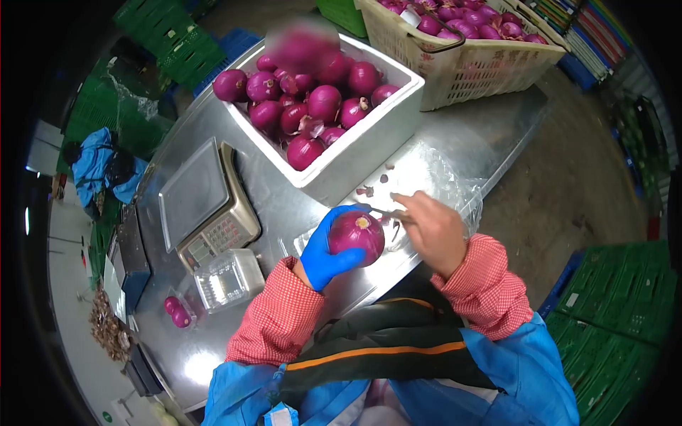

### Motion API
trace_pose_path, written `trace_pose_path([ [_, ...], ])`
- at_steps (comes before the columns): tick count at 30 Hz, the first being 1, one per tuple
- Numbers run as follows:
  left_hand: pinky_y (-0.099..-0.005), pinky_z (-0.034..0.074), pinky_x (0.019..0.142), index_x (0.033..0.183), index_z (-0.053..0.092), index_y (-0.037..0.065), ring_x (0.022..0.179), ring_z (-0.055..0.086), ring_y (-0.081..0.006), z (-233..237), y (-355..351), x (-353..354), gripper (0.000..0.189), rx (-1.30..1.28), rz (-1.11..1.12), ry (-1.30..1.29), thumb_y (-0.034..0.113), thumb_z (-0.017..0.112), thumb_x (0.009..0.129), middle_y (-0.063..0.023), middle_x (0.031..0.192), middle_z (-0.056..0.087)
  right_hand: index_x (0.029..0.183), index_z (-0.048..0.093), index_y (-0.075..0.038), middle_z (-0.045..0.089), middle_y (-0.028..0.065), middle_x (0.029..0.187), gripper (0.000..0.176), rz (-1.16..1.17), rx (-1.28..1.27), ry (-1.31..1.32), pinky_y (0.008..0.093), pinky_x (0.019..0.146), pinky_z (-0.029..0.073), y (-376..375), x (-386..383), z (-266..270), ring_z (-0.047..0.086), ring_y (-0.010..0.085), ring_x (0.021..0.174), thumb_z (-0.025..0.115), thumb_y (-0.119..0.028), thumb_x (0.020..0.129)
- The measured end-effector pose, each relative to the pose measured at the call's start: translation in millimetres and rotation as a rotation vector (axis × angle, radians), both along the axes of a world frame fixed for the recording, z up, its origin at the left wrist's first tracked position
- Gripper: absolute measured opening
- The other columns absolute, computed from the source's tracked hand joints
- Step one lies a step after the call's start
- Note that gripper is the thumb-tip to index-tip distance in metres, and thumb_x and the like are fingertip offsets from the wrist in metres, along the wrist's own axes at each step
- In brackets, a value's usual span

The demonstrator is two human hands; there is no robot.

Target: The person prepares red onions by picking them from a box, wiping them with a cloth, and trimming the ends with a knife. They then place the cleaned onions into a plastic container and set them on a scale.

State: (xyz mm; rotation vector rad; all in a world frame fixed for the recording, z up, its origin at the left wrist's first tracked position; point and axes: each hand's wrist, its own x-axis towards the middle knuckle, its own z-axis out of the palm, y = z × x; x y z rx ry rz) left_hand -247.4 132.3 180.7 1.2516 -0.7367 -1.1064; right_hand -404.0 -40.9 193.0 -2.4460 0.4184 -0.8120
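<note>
My left hand (317, 248), in a blue glove, is wrapped round a large red onion (357, 239) with its pale root end facing up. Bare and closed, my right hand (435, 233) grips a small knife (384, 212), whose thin dark blade lies against the far side of the onion. Part of the knife is hidden by my fingers. Dark peel scraps (365, 192) are scattered on the metal table (284, 206) beyond my hands. A white foam box (362, 145) heaped with red onions (324, 104) stands in front of me.
A cream plastic crate (490, 74) of red onions is at the back right. Left are a weighing scale (213, 213), clear plastic trays (229, 280) and two bagged onions (177, 312). Clear plastic film (455, 188) lies near the table's right edge. Green crates (611, 312) are stacked right.
</note>
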Motion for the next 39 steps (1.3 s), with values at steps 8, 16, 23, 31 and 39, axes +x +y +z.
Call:
trace_pose_path([
  [8, -0.0397, 0.050, 0.096, 0.137, 0.042, 0.006, 0.116, 0.056, -0.0271, -8, -4, -5, 0.076, 0.163, 0.010, 0.118, 0.032, 0.079, 0.076, -0.0124, 0.130, 0.052, 0.110, 0.065, -0.004, 0.064, 0.0109, 0.089, 0.040, 0.158, 0.444, 0.051, 0.0333, 0.068, 0.052, 24, 2, 10, 0.064, 0.0259, 0.072, 0.072, -0.033, 0.083],
  [16, -0.0434, 0.057, 0.085, 0.140, 0.039, 0.008, 0.113, 0.058, -0.0294, -69, 45, -49, 0.078, 0.325, -0.273, 0.520, 0.033, 0.078, 0.077, -0.0133, 0.130, 0.050, 0.096, 0.058, -0.005, 0.046, -0.0046, 0.063, 0.011, -0.619, 1.176, -0.619, 0.0202, 0.039, 0.031, 29, -126, -81, 0.039, 0.0028, 0.045, 0.060, -0.015, 0.096],
  [23, -0.0484, 0.054, 0.092, 0.143, 0.037, 0.010, 0.125, 0.051, -0.0332, -141, 120, -115, 0.076, 0.602, -0.496, 0.786, 0.027, 0.076, 0.080, -0.0137, 0.145, 0.040, 0.093, 0.059, -0.007, 0.052, -0.0003, 0.067, 0.017, -0.866, 1.528, -0.229, 0.0274, 0.043, 0.037, 178, -212, -255, 0.046, 0.0094, 0.046, 0.064, -0.023, 0.091],
  [31, -0.0547, 0.048, 0.100, 0.143, 0.037, 0.010, 0.128, 0.048, -0.0362, -221, 197, -128, 0.075, 0.857, -0.343, 0.585, 0.027, 0.074, 0.080, -0.0162, 0.146, 0.039, 0.094, 0.061, -0.006, 0.069, 0.0163, 0.085, 0.029, -0.656, 1.204, 0.255, 0.0463, 0.072, 0.052, 256, -189, -388, 0.066, 0.0369, 0.083, 0.062, -0.034, 0.087],
  [39, -0.0423, 0.039, 0.107, 0.143, 0.037, 0.008, 0.127, 0.047, -0.0273, -278, 241, -147, 0.079, 1.064, -0.169, 0.568, 0.015, 0.077, 0.075, -0.0106, 0.139, 0.048, 0.090, 0.058, -0.006, 0.069, 0.0151, 0.089, 0.024, -0.487, 1.124, 0.184, 0.0478, 0.069, 0.053, 240, -138, -460, 0.067, 0.0367, 0.084, 0.066, -0.029, 0.085],
])
